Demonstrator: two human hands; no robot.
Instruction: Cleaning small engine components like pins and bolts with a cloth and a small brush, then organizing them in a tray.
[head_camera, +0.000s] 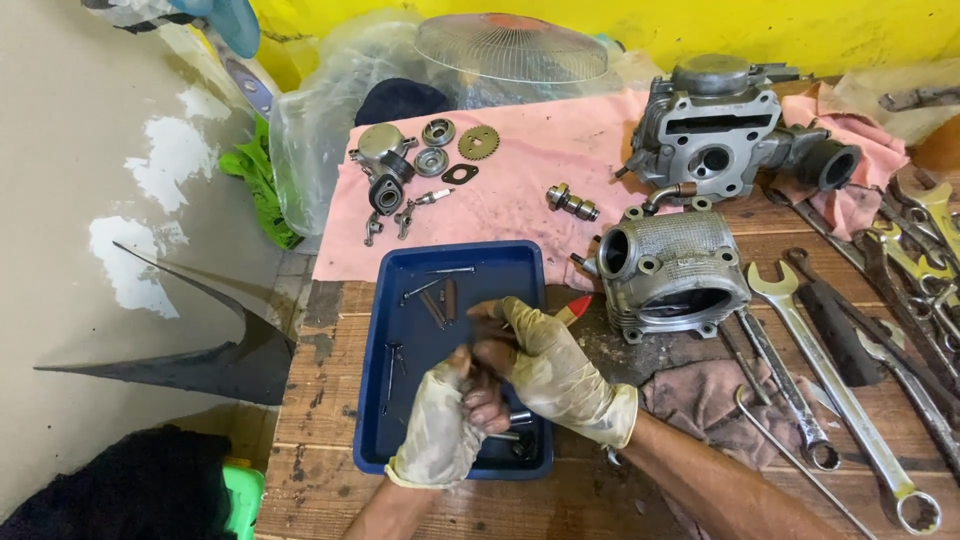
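Small dark metal part (487, 385), mostly hidden, sits pinched between both gloved hands above blue plastic tray (400, 440). Left hand (440, 425) and right hand (545, 365) closed around it. Step judged: cleaning or fitting. Next calls for steady fingertip control over tray.

Small dark metal part (487, 372), clasped above blue tray (400, 440)

Low in the middle of the frame, the left hand (440, 425) and the right hand (550, 365), both in worn gloves, are meeting over a blue tray (400, 300), pinching a small dark part too hidden to identify. Right of centre an engine cylinder (670, 272) is sitting; spanners (840, 390) are lying at the right. At upper centre, small parts are resting on a pink cloth (530, 140).
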